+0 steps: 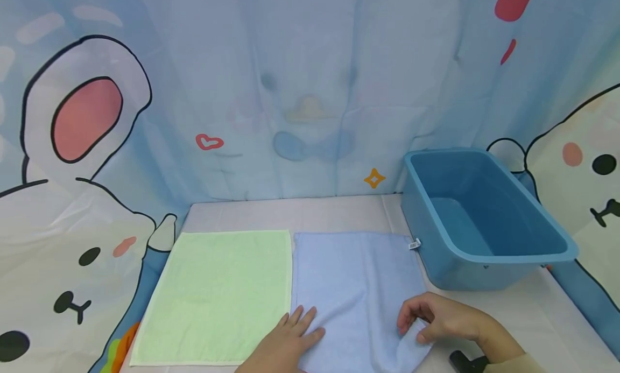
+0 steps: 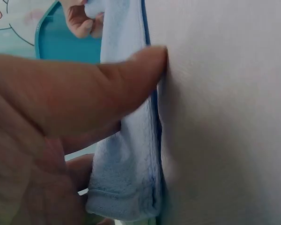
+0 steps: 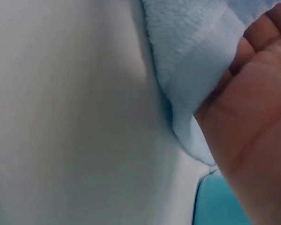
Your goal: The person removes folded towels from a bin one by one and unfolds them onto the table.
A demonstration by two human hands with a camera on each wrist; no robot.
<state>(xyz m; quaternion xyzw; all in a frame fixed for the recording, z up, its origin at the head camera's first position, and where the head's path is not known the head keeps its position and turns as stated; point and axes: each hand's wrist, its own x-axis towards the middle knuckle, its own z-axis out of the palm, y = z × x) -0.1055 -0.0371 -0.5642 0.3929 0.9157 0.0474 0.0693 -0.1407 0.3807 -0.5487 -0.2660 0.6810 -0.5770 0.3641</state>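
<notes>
A light blue towel (image 1: 339,287) lies spread on the white table, wrinkled down its middle and right side. My left hand (image 1: 286,343) rests with spread fingers on its near left part; in the left wrist view the thumb (image 2: 107,89) lies across the towel's edge (image 2: 136,173). With thumb and fingers, my right hand (image 1: 443,322) pinches the near right corner of the towel, slightly raised. The right wrist view shows the blue fabric (image 3: 192,56) hanging from this hand, its fingertips hidden. Left of the blue towel, a pale green towel (image 1: 218,297) lies flat.
A blue plastic bin (image 1: 465,273) stands at the right, close to the blue towel's far right corner. A black object (image 1: 467,362) lies by the right wrist, partly hidden. A printed cartoon curtain (image 1: 310,93) hangs behind the white table (image 1: 339,214).
</notes>
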